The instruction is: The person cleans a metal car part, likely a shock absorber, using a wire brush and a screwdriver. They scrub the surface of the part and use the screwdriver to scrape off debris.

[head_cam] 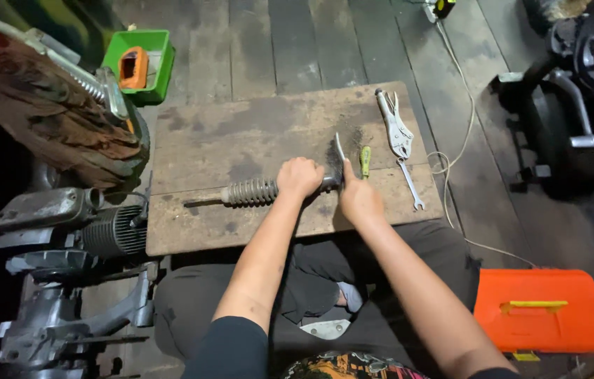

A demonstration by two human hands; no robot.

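Dark trousers and a patterned shirt hem fill the bottom edge, the person sitting cross-legged with both forearms reaching out over the wooden counter (191, 151). Far left, an engine block (65, 231) with cooling fins sits on the floor, a rusty brown rag (51, 116) draped above it and a green tray (144, 60) behind. Moving in: a shock absorber (244, 191) lies flat across the counter's near half, its thin rod pointing left and its coil spring showing just left of the left hand (299, 177). That grip is wrapped tight around the absorber's body, pinning it down. Just beside it, the right hand (358, 198) is closed on the handle of a wire brush (335, 158), bristles against the part where dark dust has gathered on the board. Right of the brush lie a yellow-green screwdriver (365, 161), then locking pliers (395, 126) and a spanner (410, 184), all apart from the hands. A pale cable trails over the floorboards, and an orange case (542, 311) sits by the right knee.

Risk, by the look of it: the round body could roll under the brushing if the left grip slackens, and the two hands are so close that a slipped stroke might rake bristles over the left knuckles. Loose tools near the edge could get knocked off.
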